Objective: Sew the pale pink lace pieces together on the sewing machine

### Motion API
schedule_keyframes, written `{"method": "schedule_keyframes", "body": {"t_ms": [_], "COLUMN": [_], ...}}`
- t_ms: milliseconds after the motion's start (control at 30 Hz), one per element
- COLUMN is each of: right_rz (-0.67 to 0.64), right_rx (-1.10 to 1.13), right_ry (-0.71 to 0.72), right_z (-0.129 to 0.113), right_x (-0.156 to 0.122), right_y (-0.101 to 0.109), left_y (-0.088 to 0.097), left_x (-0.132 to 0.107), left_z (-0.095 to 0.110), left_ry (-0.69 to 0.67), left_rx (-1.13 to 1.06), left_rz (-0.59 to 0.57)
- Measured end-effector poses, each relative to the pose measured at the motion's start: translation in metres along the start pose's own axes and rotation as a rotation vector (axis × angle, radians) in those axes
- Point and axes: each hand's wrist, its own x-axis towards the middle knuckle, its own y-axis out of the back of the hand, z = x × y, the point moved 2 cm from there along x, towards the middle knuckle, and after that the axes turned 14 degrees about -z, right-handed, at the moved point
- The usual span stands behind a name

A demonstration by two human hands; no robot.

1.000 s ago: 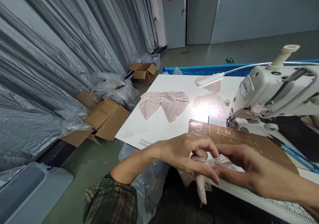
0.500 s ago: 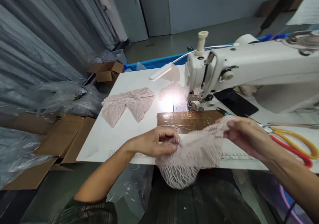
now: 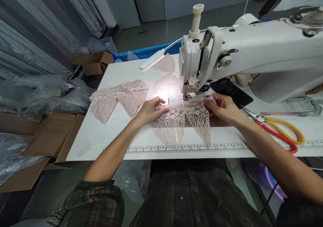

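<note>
Head view, lace piece (image 3: 183,119): pale pink openwork, spread flat on the white surface (image 3: 101,133). Its patterned top edge lies just under the needle area, and its two pointed lower ends reach the printed ruler (image 3: 186,149) along the near edge.
Left hand (image 3: 148,111): at the left end of the lace's top edge, its grip closed on the fabric, thumb above and fingers (image 3: 164,110) lying along the edge.
Right hand (image 3: 222,107): at the right end of the same edge, its grip curled narrow over the lace corner, so the piece is held taut between both hands.
Sewing machine (image 3: 252,48): white, its head directly above the lace's top edge and its arm running off to the right.
Lamp (image 3: 152,59): a small white bar on a flexible neck, casting a bright patch beside the needle.
Scissors (image 3: 277,133): red and yellow handles, lying on the surface right of the right hand, apart from it.
Other lace (image 3: 118,97): a folded pair of matching pieces left of the left hand, and two smaller ones (image 3: 166,74) behind, near the lamp.
Cardboard boxes (image 3: 94,62): on the floor beyond the surface's far left corner, beside plastic sheeting (image 3: 37,52).
</note>
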Motion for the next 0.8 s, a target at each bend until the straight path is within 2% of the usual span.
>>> {"method": "schedule_keyframes", "body": {"t_ms": [133, 233, 300, 400, 500, 600, 700, 800], "right_rz": [0.089, 0.121, 0.107, 0.059, -0.018, -0.057, -0.098, -0.208], "right_rx": [-0.259, -0.408, -0.432, -0.383, -0.232, -0.018, 0.167, 0.315], "right_ry": [-0.109, -0.136, -0.147, -0.126, -0.086, -0.075, -0.008, 0.122], "right_z": [-0.012, -0.018, -0.016, -0.01, -0.006, -0.012, -0.029, -0.05], "right_x": [0.001, 0.0, -0.002, -0.005, -0.008, -0.011, -0.01, -0.005], "right_y": [0.005, 0.007, 0.007, 0.009, 0.007, -0.006, -0.032, -0.063], "left_y": [-0.004, -0.011, -0.018, -0.03, -0.036, -0.032, -0.024, -0.022], "left_x": [0.001, -0.002, -0.006, -0.01, -0.012, -0.013, -0.015, -0.017], "left_z": [0.0, 0.005, 0.011, 0.021, 0.027, 0.03, 0.033, 0.035], "left_ry": [-0.057, -0.209, -0.372, -0.564, -0.602, -0.508, -0.317, -0.118], "left_rx": [0.301, 0.532, 0.561, 0.549, 0.547, 0.367, -0.11, -0.623], "left_rz": [0.166, 0.29, 0.259, 0.094, -0.025, -0.003, -0.021, -0.15]}}
